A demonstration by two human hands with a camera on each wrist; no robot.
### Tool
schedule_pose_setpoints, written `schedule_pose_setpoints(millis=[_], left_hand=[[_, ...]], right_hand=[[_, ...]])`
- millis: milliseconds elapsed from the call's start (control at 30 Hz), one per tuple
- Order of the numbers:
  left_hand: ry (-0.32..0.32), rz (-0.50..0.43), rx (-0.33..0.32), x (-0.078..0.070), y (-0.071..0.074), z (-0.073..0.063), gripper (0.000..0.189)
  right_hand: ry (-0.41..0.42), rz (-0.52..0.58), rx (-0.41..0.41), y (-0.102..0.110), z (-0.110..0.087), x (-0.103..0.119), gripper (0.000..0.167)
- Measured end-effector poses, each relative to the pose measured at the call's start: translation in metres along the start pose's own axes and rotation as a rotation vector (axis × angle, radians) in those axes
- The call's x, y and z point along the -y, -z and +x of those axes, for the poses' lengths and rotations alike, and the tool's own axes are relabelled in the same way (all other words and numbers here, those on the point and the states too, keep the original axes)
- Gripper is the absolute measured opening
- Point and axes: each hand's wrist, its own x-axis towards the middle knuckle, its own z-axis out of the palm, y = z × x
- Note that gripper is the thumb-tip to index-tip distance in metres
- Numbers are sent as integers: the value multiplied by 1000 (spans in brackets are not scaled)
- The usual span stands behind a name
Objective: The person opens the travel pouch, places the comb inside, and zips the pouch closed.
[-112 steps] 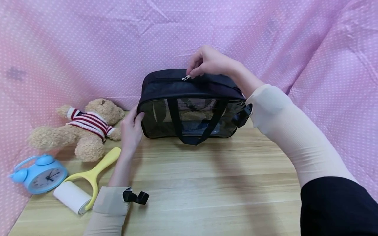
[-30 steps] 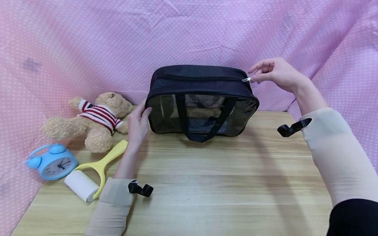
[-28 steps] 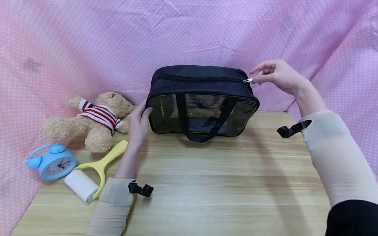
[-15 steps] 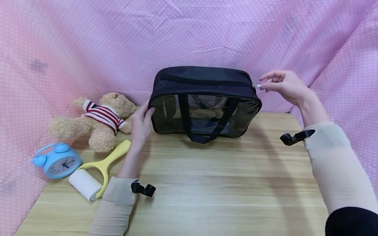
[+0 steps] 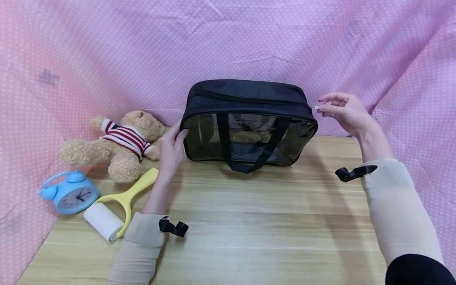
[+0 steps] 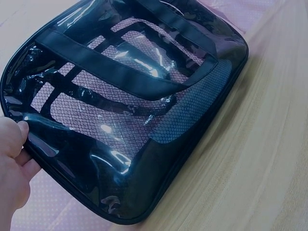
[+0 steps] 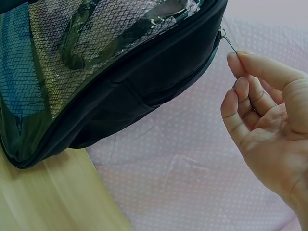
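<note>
A black bag with a clear mesh-patterned front [image 5: 203, 136] and a looped strap handle [image 5: 244, 168] stands upright at the back of the wooden table. My left hand [image 5: 172, 152] grips its left edge, thumb on the front and fingers behind, as the left wrist view [image 6: 12, 161] also shows. At the bag's upper right corner, the thumb and index finger of my right hand [image 5: 343, 113] pinch the metal zipper pull [image 5: 314, 107]. The right wrist view shows that pull [image 7: 230, 42] drawn taut away from the bag, the other fingers loosely curled.
On the left lie a teddy bear [image 5: 124, 138] in a striped sweater, a blue alarm clock [image 5: 73, 194] and a yellow-handled lint roller [image 5: 124, 198]. My left forearm lies just right of the roller. A pink dotted cloth [image 5: 249, 39] hangs close behind the bag.
My right hand has pulled the zipper pull from the middle of the bag's top to its right end, then slightly down past the corner. My left hand keeps its hold on the bag.
</note>
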Motion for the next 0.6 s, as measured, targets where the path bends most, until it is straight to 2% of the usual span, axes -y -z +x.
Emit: schedule_pose_setpoints(millis=[267, 600], left_hand=[[0, 0, 3, 0, -1, 0, 35], [-2, -31, 4, -1, 0, 0, 36]], right_hand=[[54, 110, -9, 6, -5, -13, 28], [66, 190, -1, 9, -9, -22, 29]])
